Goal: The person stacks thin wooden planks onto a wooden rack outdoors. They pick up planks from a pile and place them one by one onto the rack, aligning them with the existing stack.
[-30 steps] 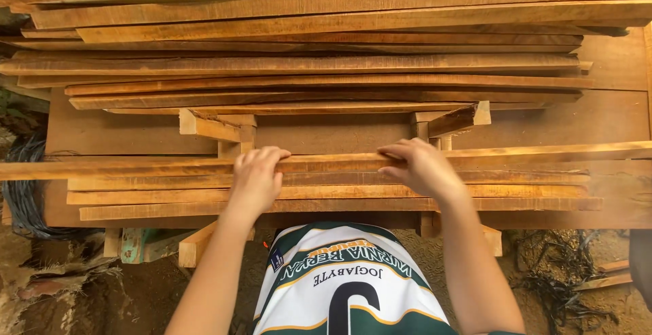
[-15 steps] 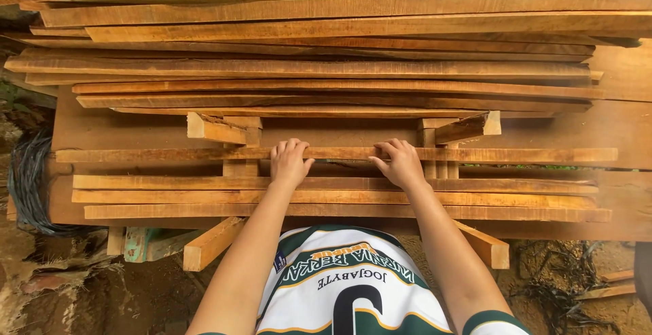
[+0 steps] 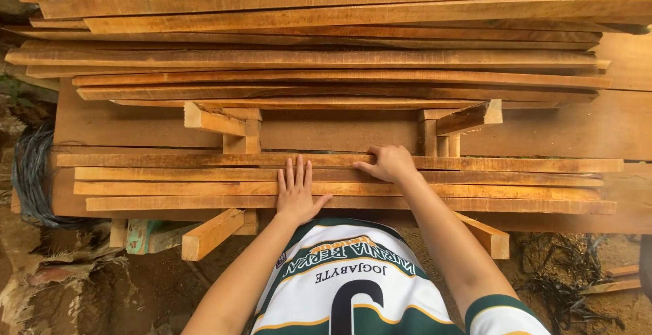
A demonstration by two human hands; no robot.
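- Right hand (image 3: 388,164) grip: I curl fingers over the far edge of the top plank (image 3: 516,165).
- Left hand (image 3: 296,192) lies flat and open on the near planks (image 3: 170,188).

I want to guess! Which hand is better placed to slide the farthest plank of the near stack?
Probably the right hand: its fingers curl over the farthest plank's edge. The left hand lies flat on nearer planks.

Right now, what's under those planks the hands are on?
Wooden support beams stick out beneath the near planks, where the left hand lies flat and the right hand grips an edge. How the beams join underneath is covered.
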